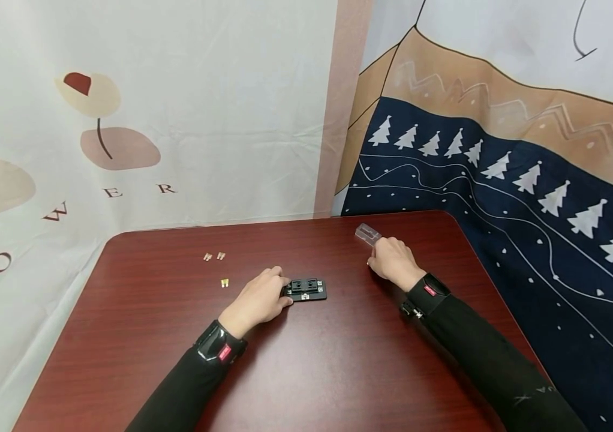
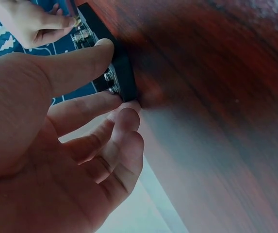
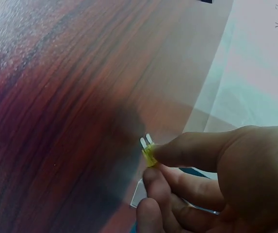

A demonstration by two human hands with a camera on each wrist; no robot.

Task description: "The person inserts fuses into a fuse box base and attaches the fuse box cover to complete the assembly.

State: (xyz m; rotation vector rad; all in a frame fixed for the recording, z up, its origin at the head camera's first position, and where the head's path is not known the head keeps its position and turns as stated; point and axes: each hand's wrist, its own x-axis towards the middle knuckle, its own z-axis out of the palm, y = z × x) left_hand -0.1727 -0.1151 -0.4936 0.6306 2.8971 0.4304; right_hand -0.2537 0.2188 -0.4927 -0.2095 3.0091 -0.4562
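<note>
My left hand (image 1: 260, 297) holds the left end of a black fuse block (image 1: 313, 293) on the table, thumb on one side and fingers on the other. Metal screw terminals line the block's edge in the left wrist view. A yellow blade fuse (image 3: 150, 156) is pinched between the thumb and index finger of my right hand (image 1: 394, 262), its two metal prongs pointing outward. Just beyond that hand lies a clear plastic cover (image 1: 367, 233), partly overlapped by the fingers. The right hand is apart from the block, farther right and back.
A second yellow blade fuse (image 1: 224, 282) lies left of the block. Behind it are two small pale orange fuses, one (image 1: 207, 257) beside the other (image 1: 221, 255). The reddish-brown table (image 1: 339, 372) has its back edge against hanging printed cloth (image 1: 231, 120).
</note>
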